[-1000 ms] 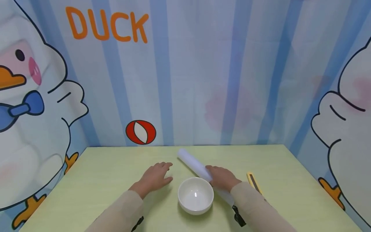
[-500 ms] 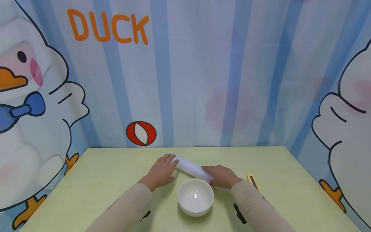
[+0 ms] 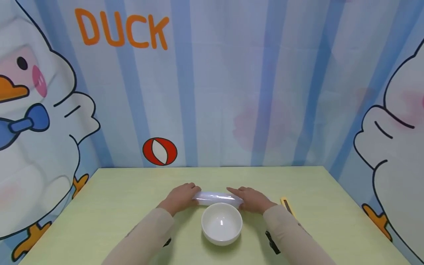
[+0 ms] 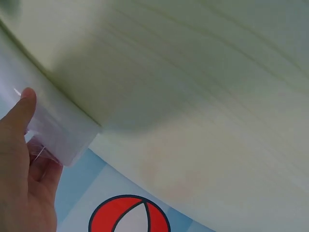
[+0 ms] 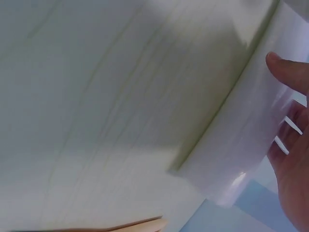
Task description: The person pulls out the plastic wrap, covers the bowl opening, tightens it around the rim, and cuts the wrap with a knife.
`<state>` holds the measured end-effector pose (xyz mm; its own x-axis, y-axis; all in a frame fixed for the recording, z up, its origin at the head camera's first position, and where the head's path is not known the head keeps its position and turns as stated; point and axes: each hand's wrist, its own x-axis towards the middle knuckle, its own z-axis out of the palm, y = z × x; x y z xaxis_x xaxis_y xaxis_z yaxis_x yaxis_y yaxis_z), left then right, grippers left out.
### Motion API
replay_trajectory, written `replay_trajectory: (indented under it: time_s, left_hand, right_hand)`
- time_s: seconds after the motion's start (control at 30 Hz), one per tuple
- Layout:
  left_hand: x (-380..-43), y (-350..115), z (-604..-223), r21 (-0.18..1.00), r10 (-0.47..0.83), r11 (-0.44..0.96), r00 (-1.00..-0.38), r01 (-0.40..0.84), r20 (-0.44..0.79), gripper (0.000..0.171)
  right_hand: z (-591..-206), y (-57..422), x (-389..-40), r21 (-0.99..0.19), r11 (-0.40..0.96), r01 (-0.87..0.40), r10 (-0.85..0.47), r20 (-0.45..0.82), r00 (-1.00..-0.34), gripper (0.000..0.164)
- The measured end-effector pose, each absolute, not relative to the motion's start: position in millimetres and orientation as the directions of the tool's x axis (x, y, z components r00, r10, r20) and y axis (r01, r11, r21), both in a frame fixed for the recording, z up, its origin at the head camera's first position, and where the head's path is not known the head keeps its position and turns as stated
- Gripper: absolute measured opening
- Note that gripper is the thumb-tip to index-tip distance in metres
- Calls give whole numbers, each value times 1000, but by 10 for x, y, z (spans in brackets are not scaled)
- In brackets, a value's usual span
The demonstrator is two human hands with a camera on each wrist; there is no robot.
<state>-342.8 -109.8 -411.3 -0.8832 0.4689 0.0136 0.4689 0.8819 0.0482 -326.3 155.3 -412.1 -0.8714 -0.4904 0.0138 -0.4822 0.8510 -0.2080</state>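
A whitish, glossy roll of plastic wrap (image 3: 213, 198) lies crosswise behind a white bowl (image 3: 221, 222) in the head view. My left hand (image 3: 181, 198) grips its left end. In the left wrist view the thumb lies on one side of the roll (image 4: 63, 121) and the fingers curl behind it. My right hand (image 3: 255, 199) holds the roll towards its right end, which the hand partly hides in the head view. The right wrist view shows the thumb across the roll (image 5: 241, 130) and fingers bent round its far side. The upright bowl has nothing in it.
A yellow utility knife (image 3: 286, 204) lies on the pale yellow table (image 3: 132, 184), partly hidden by the right sleeve. Behind the table hangs a striped blue curtain (image 3: 212, 92) with duck prints.
The left hand has reached the roll's far end and taken hold of it. That end has swung left and towards me, so the roll has turned from diagonal to crosswise. The bowl stays put.
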Motion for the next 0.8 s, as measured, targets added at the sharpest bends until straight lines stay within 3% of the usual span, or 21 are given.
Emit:
replay_trajectory:
  time_s: [0.2, 0.37, 0.63, 0.8]
  left_hand:
    - [-3402, -1279, -4160, 18, 428, 902, -901, 430, 70, 36]
    - [-3359, -1347, -4191, 68, 419, 901, -900, 429, 123, 37]
    - [-3397, -1361, -4162, 118, 440, 880, -884, 459, 159, 39]
    - [-3422, -1443, -4095, 134, 449, 876, -885, 463, 126, 27]
  right_hand:
    - [-4162, 1672, -3283, -140, 910, -389, -385, 61, -921, 50]
    - [-4185, 1761, -3280, -149, 903, -403, -387, 126, -913, 35]
    - [-4240, 1801, -3253, -199, 909, -367, -338, 165, -927, 35]
    - [-4232, 1789, -3250, -221, 911, -348, -319, 159, -934, 36]
